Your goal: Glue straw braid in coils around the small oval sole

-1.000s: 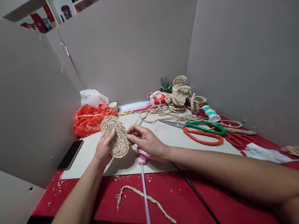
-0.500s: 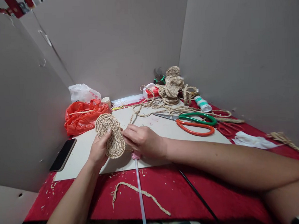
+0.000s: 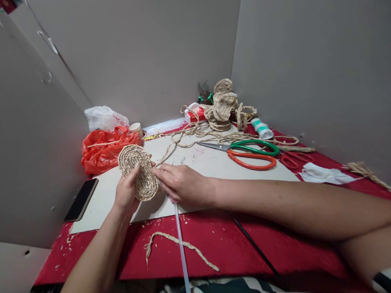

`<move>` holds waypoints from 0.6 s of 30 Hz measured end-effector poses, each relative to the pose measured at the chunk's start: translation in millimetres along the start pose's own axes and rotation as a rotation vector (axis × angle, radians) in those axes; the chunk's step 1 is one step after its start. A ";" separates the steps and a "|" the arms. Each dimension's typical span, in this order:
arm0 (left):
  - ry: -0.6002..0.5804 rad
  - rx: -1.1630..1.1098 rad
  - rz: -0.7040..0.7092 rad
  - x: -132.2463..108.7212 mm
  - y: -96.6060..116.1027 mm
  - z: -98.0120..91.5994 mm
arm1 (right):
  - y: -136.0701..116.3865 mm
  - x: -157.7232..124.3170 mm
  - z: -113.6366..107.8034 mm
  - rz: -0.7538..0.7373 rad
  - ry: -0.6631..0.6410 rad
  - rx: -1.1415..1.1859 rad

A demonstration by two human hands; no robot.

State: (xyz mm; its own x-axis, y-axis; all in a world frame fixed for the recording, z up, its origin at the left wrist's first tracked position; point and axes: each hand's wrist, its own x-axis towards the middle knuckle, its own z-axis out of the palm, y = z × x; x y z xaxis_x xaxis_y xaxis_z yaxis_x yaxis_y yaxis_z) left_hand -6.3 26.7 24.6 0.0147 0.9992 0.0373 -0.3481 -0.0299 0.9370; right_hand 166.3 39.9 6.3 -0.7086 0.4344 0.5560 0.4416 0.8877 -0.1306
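My left hand (image 3: 126, 194) holds an oval mat of coiled braided straw (image 3: 137, 170) upright above the white board (image 3: 216, 163), thumb pressed on its face. My right hand (image 3: 181, 183) is closed at the mat's right edge, fingers pinching the braid where it joins the coil. A loose braid (image 3: 174, 145) runs from there back to the straw pile (image 3: 223, 110). A clear glue stick (image 3: 180, 243) juts out toward me from beneath my right hand; the glue gun itself is hidden by the hand.
Green and orange scissors (image 3: 251, 154) lie on the board to the right. A phone (image 3: 81, 199) sits at the left, a red plastic bag (image 3: 105, 149) behind it. A short braid scrap (image 3: 177, 246) and a black cable (image 3: 253, 246) lie on the red cloth. Grey panels enclose the table.
The view has tilted down and the hands have shifted slightly left. My right hand has closed in on the mat's edge, covering the pink glue gun that showed earlier.
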 end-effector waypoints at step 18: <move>0.026 0.079 0.042 -7.5 2.2 5.4 | 4.3 13.2 -8.7 0.448 0.411 0.961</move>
State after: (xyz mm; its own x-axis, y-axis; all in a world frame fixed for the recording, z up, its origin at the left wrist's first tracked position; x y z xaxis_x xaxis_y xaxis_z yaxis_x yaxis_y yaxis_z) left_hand -2.1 19.0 28.3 -0.0228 0.9973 0.0695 -0.2726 -0.0731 0.9593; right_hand 163.6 48.2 20.2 -0.2811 0.8164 0.5044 -0.1204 0.4915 -0.8625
